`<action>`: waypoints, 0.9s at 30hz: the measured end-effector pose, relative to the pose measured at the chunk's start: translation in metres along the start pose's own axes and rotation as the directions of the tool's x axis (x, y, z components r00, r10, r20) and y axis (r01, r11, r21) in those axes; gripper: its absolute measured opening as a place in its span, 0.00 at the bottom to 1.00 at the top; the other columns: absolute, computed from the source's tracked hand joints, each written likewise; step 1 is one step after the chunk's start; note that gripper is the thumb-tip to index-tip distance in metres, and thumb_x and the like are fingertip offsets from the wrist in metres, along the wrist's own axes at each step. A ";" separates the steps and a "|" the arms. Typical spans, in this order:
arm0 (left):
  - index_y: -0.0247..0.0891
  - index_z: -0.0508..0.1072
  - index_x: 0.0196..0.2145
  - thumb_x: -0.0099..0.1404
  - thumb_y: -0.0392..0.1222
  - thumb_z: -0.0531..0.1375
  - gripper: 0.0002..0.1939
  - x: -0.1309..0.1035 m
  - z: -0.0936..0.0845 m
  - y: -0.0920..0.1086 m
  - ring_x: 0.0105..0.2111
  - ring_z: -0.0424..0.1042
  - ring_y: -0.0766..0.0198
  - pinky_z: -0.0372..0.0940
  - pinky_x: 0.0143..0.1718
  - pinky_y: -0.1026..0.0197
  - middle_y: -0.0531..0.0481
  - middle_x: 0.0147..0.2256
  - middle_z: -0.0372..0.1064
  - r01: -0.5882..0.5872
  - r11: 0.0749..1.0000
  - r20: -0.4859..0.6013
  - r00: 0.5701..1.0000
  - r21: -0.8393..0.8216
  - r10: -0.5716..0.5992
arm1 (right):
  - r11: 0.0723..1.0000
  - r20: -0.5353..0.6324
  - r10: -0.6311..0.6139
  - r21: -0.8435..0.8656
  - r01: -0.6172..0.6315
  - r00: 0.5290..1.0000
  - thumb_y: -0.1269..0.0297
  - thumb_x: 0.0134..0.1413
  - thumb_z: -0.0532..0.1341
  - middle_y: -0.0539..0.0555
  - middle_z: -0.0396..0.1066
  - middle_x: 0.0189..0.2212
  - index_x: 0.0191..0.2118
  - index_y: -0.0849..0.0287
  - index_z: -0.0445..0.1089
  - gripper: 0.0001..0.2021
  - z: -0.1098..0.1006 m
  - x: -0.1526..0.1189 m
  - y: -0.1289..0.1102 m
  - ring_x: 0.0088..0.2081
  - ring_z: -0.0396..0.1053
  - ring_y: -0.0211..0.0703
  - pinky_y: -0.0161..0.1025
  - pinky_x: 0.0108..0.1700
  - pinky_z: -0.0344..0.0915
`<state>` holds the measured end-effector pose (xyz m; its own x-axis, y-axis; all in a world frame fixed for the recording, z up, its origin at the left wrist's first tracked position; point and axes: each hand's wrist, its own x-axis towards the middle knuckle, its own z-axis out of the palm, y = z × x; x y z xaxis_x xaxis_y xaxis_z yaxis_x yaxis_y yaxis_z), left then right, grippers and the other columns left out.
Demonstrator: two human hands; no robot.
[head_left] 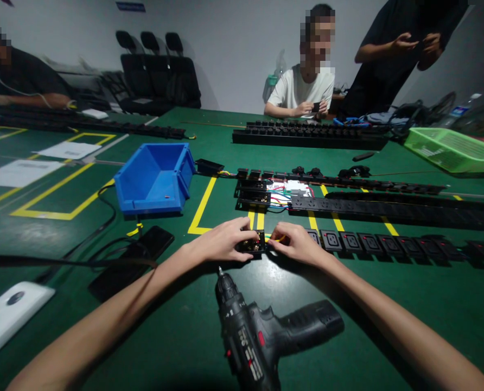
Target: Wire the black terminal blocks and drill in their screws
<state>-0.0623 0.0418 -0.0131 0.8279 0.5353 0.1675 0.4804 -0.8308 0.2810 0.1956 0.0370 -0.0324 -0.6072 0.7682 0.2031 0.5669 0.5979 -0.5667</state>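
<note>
My left hand (228, 239) is closed around a small black terminal housing (259, 247) with brass-coloured contacts inside. Just to its right, the fingers of my right hand (293, 241) pinch yellow-and-green wires (271, 239) that run out of the housing. A row of black power sockets (351, 243) stretches rightward from behind my right hand. Below both hands a black cordless drill (248, 331) lies on the green table, its bit pointing toward my left wrist.
Beyond my hands lie black power strips (372, 209) with exposed wires. A blue bin (152, 182) stands left, near a dark phone (132, 260) and a white device (12, 315). At the back right sits a green basket (453, 149). Several people are around the table (209, 138).
</note>
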 end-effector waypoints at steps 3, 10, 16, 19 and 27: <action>0.39 0.72 0.44 0.63 0.48 0.61 0.14 0.000 0.001 -0.001 0.38 0.64 0.59 0.61 0.38 0.59 0.47 0.39 0.61 -0.002 1.000 0.000 1.000 -0.009 0.002 | 1.000 -0.001 0.001 0.015 -0.001 1.000 0.63 0.58 0.60 0.51 0.68 0.29 0.33 0.59 0.68 0.06 0.000 0.000 0.001 0.31 0.65 0.38 0.35 0.33 0.58; 0.38 0.72 0.42 0.63 0.48 0.61 0.13 0.000 0.002 0.000 0.37 0.64 0.59 0.61 0.37 0.59 0.47 0.37 0.61 -0.010 1.000 -0.032 0.999 -0.027 0.009 | 1.000 0.001 -0.014 -0.008 0.014 1.000 0.62 0.59 0.61 0.53 0.67 0.31 0.32 0.60 0.71 0.08 -0.002 0.001 -0.002 0.34 0.65 0.40 0.37 0.37 0.60; 0.38 0.72 0.41 0.63 0.50 0.61 0.14 -0.001 0.004 0.001 0.37 0.63 0.59 0.60 0.36 0.60 0.47 0.37 0.60 -0.025 0.999 -0.038 0.999 0.022 0.025 | 1.000 0.038 -0.012 -0.021 0.013 0.999 0.62 0.61 0.59 0.52 0.65 0.31 0.32 0.59 0.69 0.09 0.000 0.002 0.000 0.34 0.63 0.40 0.36 0.36 0.58; 0.38 0.71 0.41 0.64 0.50 0.60 0.14 -0.001 0.006 0.001 0.38 0.63 0.59 0.60 0.37 0.59 0.47 0.37 0.60 -0.028 0.999 -0.036 0.999 0.042 0.029 | 0.994 0.017 -0.044 -0.103 0.046 0.999 0.62 0.62 0.58 0.52 0.64 0.32 0.32 0.59 0.66 0.08 0.004 -0.001 0.001 0.33 0.62 0.39 0.36 0.35 0.57; 0.39 0.70 0.45 0.64 0.51 0.60 0.16 -0.001 0.006 0.000 0.39 0.63 0.58 0.61 0.38 0.59 0.46 0.39 0.60 -0.020 0.999 -0.018 1.000 0.044 0.020 | 0.968 -0.021 -0.145 -0.212 0.137 0.989 0.61 0.64 0.54 0.53 0.62 0.32 0.32 0.59 0.63 0.10 0.007 -0.004 0.002 0.33 0.60 0.40 0.37 0.33 0.54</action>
<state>-0.0615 0.0405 -0.0191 0.8321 0.5209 0.1904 0.4762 -0.8471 0.2360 0.1957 0.0333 -0.0397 -0.6711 0.6781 0.2997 0.5833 0.7324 -0.3512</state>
